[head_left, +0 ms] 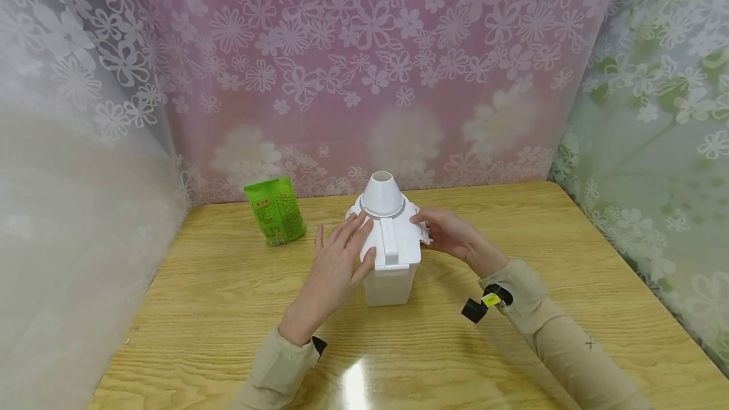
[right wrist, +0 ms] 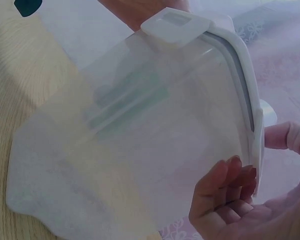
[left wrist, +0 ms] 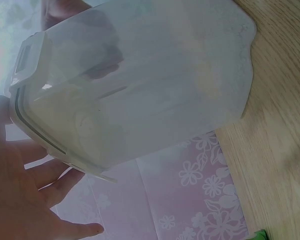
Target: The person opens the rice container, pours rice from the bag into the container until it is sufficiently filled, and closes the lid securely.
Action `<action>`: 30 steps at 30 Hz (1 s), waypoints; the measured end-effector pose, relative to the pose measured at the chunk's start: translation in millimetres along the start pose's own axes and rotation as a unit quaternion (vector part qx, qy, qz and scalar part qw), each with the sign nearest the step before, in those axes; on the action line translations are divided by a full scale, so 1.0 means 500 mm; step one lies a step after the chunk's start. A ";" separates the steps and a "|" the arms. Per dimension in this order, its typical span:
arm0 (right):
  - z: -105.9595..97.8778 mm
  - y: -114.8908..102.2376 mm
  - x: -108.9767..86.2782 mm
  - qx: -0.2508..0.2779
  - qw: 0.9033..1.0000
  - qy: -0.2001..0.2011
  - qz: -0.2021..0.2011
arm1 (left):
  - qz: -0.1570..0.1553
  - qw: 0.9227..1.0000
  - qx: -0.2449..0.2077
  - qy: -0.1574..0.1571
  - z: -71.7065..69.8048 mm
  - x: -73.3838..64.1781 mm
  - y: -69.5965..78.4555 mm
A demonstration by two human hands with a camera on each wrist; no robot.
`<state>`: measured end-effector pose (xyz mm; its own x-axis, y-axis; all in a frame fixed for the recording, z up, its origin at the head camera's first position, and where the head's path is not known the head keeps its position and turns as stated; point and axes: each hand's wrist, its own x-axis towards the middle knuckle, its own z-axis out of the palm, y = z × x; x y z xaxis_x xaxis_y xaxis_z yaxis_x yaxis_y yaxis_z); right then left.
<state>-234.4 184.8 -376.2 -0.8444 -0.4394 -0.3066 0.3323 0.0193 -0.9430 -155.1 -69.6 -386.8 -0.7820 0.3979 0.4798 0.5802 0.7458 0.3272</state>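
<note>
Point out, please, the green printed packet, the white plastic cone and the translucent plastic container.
Green printed packet (head_left: 276,211), head view, visible face.
White plastic cone (head_left: 382,197), head view, sloping side.
Translucent plastic container (left wrist: 165,92), left wrist view, side wall.

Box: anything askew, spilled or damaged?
The side clip at the right hand sticks outward instead of lying flat against the box, so it looks unfastened. No spill or damage visible.
</note>
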 end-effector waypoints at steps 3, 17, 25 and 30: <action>-0.001 0.002 0.000 -0.011 1.000 0.002 0.001 | -0.001 1.000 0.001 -0.001 0.000 0.000 0.000; -0.005 0.020 -0.011 -0.061 0.997 0.031 -0.016 | -0.001 1.000 -0.001 -0.001 -0.002 -0.001 0.000; 0.019 0.015 -0.042 -0.179 0.972 0.097 -0.120 | -0.002 1.000 0.001 0.000 0.000 -0.001 -0.002; 0.043 0.010 -0.064 -0.248 0.939 0.157 -0.179 | -0.001 1.000 0.005 -0.001 -0.001 -0.001 -0.001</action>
<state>-196.5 179.8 -368.4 -0.9728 -0.2124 0.0921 -0.1674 0.3704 -0.9137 -154.8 -70.6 -387.0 -0.7836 0.3982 0.4770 0.5767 0.7518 0.3198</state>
